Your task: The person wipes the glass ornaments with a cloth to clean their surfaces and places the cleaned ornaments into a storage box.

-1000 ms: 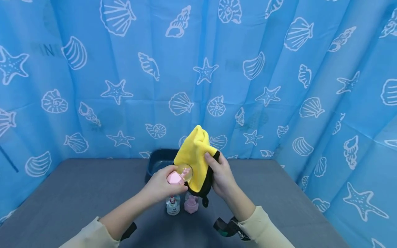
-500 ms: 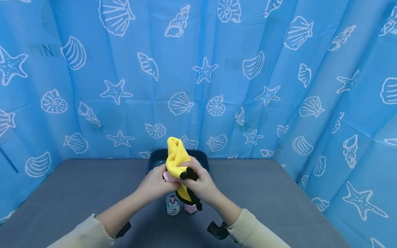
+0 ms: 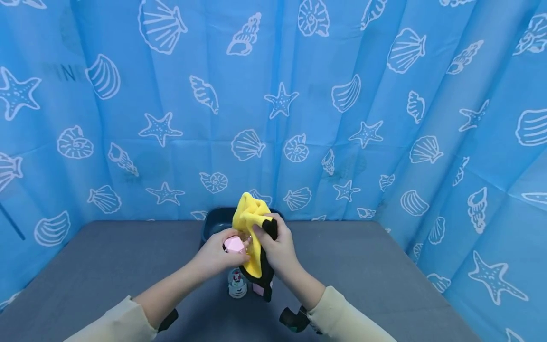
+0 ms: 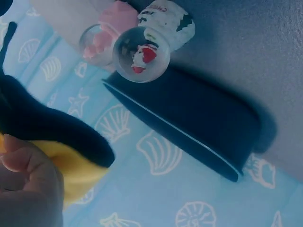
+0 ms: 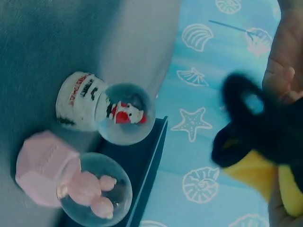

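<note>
My left hand (image 3: 215, 251) grips a snow globe (image 3: 234, 244) by its pink faceted base, with the clear ball turned to the right. A yellow cloth with a black backing (image 3: 249, 216) lies against that ball and hides part of it; my right hand (image 3: 278, 244) pinches its dark edge. Below the hands, two more snow globes stand upright on the table. The white-based snow globe (image 5: 78, 101) has a red-and-white figure inside. Beside it is a pink-based snow globe (image 5: 45, 168) with a pink figure, mostly covered by the cloth in the head view.
Behind the hands a dark blue bin (image 3: 215, 221) stands near the far edge of the grey table (image 3: 141, 256). A blue curtain (image 3: 273, 118) with white seashell prints hangs behind and to the sides.
The right hand brings the cloth left and down onto the held globe, wraps it over the ball, then draws it slightly back right. The left hand keeps its grip, shifting slightly left.
</note>
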Action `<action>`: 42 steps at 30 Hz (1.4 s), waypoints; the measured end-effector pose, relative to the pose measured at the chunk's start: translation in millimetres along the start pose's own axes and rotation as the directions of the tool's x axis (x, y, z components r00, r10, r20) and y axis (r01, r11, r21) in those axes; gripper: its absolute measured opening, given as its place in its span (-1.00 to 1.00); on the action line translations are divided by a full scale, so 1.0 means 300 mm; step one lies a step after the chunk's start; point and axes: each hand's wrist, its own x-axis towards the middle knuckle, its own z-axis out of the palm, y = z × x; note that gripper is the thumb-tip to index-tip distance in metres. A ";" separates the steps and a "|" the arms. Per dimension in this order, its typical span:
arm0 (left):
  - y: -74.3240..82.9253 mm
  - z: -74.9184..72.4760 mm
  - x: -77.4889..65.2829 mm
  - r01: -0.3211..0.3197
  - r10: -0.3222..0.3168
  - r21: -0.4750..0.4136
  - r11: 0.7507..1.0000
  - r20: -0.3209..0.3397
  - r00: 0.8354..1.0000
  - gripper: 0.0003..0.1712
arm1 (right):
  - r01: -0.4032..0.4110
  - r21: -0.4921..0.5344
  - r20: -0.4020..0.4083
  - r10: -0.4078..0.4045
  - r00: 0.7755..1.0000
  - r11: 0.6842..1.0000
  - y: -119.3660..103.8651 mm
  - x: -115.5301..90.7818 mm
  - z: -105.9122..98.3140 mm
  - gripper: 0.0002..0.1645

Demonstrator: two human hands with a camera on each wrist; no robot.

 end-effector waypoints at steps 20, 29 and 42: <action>-0.008 -0.017 0.001 -0.117 0.115 0.012 0.993 0.084 0.990 -0.37 | -0.228 0.057 0.250 0.207 0.946 0.972 -0.044 0.004 -0.040 -0.57; -0.009 0.004 0.006 0.040 -0.038 0.021 0.999 -0.067 0.997 -0.42 | -0.091 -0.013 0.153 0.092 0.984 0.996 -0.027 0.000 -0.018 -0.83; -0.012 0.006 0.014 0.182 -0.178 -0.109 0.977 0.052 0.983 -0.32 | -0.083 0.022 -0.065 0.084 0.994 0.996 -0.022 -0.003 -0.027 -0.78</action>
